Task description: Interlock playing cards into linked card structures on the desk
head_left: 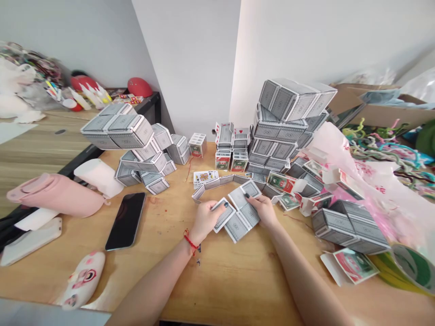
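Observation:
My left hand [206, 220], with a red cord bracelet at the wrist, pinches a grey-backed playing card [223, 216] between thumb and fingers. My right hand [264, 209] grips the upper right of a piece made of joined playing cards [242, 212], its thumb lying on top. The card in my left hand touches or overlaps the left edge of that piece; which of these I cannot tell. Just beyond, a bent strip of folded cards [219, 182] stands on the table, beside some face-up cards [204, 177] with a court card showing.
Stacked card blocks rise at the right [277, 131] and left [124, 131]. Opened card boxes [351, 265] and a tape roll [404, 267] lie at right. Leftward are a phone [125, 222], a pink tumbler [64, 194] and a white oval case [84, 278].

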A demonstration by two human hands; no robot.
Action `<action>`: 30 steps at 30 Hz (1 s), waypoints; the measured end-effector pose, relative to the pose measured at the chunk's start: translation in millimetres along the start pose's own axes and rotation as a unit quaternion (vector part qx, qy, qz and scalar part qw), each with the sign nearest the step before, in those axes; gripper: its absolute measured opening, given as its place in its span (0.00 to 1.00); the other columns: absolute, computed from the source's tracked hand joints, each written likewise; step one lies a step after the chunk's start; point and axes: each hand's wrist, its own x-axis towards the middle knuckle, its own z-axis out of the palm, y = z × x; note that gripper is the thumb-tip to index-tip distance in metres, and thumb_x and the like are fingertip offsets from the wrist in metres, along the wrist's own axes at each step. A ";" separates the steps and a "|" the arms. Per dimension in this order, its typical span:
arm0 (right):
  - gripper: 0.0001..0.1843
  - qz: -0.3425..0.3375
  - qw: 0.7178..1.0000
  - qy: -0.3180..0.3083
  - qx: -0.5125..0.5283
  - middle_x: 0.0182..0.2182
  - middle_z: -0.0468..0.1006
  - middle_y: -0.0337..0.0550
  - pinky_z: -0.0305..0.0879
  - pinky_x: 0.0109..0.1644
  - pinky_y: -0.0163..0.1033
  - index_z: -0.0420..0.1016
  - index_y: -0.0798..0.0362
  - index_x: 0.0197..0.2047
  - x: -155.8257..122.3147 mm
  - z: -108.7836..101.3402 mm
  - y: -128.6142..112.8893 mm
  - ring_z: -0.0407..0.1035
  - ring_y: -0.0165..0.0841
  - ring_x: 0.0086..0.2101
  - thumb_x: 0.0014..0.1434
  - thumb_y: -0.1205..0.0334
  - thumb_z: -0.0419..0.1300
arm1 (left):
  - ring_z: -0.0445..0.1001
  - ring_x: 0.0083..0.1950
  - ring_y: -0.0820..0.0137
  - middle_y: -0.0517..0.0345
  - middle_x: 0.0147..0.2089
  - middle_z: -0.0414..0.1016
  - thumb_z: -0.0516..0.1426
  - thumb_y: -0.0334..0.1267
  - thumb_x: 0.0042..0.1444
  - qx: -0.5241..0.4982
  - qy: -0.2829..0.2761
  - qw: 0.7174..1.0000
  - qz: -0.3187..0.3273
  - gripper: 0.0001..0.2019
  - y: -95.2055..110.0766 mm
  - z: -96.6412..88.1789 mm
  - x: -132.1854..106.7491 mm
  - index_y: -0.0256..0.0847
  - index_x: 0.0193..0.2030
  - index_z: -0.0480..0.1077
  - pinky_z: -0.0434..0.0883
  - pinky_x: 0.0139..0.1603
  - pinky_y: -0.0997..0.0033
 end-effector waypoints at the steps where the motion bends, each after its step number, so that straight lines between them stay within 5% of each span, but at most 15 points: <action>1: 0.12 -0.002 1.000 0.015 0.009 0.17 0.76 0.40 0.60 0.21 0.37 0.74 0.53 0.20 0.8 -1.8 -1.0 0.66 0.33 0.17 0.37 0.53 0.68 | 0.51 0.21 0.79 0.66 0.18 0.53 0.56 0.47 0.46 -0.009 0.004 1.000 0.000 0.16 0.1 -0.9 -0.6 0.36 0.19 0.61 0.48 0.20 0.77; 8: 0.12 0.012 1.000 -0.020 0.018 0.18 0.76 0.40 0.62 0.22 0.39 0.74 0.53 0.21 -0.5 -1.6 -0.8 0.68 0.35 0.18 0.38 0.53 0.68 | 0.53 0.23 0.78 0.64 0.20 0.55 0.53 0.46 0.51 0.034 -0.039 0.997 0.061 0.15 4.0 -1.1 -3.2 0.36 0.22 0.64 0.52 0.23 0.77; 16: 0.12 0.020 0.999 -0.015 0.021 0.18 0.77 0.41 0.63 0.22 0.39 0.74 0.53 0.22 -1.1 -0.9 -0.4 0.69 0.36 0.18 0.38 0.54 0.68 | 0.53 0.23 0.77 0.64 0.20 0.54 0.53 0.48 0.51 0.005 0.018 0.997 0.077 0.16 6.0 -0.8 -4.0 0.36 0.23 0.65 0.52 0.23 0.77; 30: 0.12 0.017 0.999 -0.017 0.046 0.19 0.76 0.40 0.64 0.22 0.38 0.74 0.53 0.22 -3.3 4.6 0.0 0.68 0.34 0.18 0.38 0.54 0.68 | 0.54 0.23 0.76 0.64 0.20 0.55 0.53 0.48 0.51 0.022 0.035 0.995 0.087 0.16 6.4 -1.6 -3.2 0.37 0.21 0.63 0.52 0.24 0.76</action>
